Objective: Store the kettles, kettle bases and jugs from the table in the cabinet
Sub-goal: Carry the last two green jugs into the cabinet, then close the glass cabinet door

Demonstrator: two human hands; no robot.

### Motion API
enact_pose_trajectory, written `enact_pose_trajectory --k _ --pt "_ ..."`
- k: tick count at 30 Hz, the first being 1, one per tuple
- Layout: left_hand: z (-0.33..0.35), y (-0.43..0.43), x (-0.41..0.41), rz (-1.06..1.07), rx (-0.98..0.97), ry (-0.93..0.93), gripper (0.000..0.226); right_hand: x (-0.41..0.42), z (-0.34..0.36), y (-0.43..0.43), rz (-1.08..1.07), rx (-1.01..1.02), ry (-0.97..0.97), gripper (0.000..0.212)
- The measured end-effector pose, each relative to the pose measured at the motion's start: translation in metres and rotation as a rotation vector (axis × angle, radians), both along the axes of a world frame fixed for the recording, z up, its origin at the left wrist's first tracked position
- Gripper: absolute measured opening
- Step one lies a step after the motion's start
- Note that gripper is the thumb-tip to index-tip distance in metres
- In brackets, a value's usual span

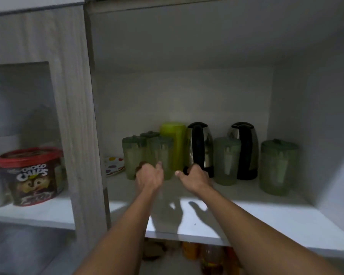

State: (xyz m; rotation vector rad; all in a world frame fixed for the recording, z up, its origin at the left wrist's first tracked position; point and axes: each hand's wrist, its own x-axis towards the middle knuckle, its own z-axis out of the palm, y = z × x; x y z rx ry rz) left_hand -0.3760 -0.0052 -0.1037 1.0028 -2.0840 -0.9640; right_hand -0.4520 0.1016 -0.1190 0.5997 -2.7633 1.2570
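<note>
Both hands inside the cabinet shelf point(246, 215). Left hand point(149, 176) curled at the base of a green jug point(161, 155), grip unclear. Right hand point(195, 175) wrapped on the left kettle point(202, 147) handle's lower end. Second kettle point(244, 147) far right, between more jugs.

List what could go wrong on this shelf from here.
1. The left hand is at a tight cluster of green jugs; a nudge there could tip one against its neighbours or onto the spotted plate beside them.
2. The right hand is at the foot of the left kettle, which stands close to the lime jug and a green jug; shifting it could knock either.
3. The shelf is dim, so contacts are hard to judge.
</note>
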Motion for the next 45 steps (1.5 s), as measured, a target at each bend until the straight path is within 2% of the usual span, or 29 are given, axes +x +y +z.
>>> enact_pose_trajectory --k 10,16,21,24,30,33,39,45 --pt "-0.004 0.09 0.12 -0.189 -0.169 -0.009 0.052 0.134 0.005 0.113 -0.143 0.06 0.064 0.052" --pt "-0.012 0.136 0.194 -0.421 -0.219 0.028 0.048 0.233 -0.002 0.162 -0.333 0.005 0.145 0.046" --pt "-0.034 0.186 0.254 -0.626 -0.204 -0.037 0.045 0.328 -0.021 0.225 -0.477 0.089 0.141 0.043" --pt "-0.03 0.237 0.281 -0.779 -0.222 -0.015 0.042 0.379 -0.014 0.283 -0.633 0.123 0.139 0.052" --pt "-0.012 0.405 0.349 -1.148 -0.137 0.101 0.048 0.485 0.018 0.428 -1.075 0.059 0.172 0.047" --pt "-0.004 0.489 0.391 -1.323 -0.156 0.165 0.046 0.53 0.031 0.496 -1.275 0.002 0.208 0.044" --pt "-0.009 0.59 0.429 -1.408 -0.121 0.232 0.068 0.57 0.052 0.574 -1.402 -0.027 0.262 0.036" --pt "-0.012 0.651 0.422 -1.29 -0.14 0.241 0.116 0.545 0.076 0.613 -1.306 -0.051 0.323 0.046"
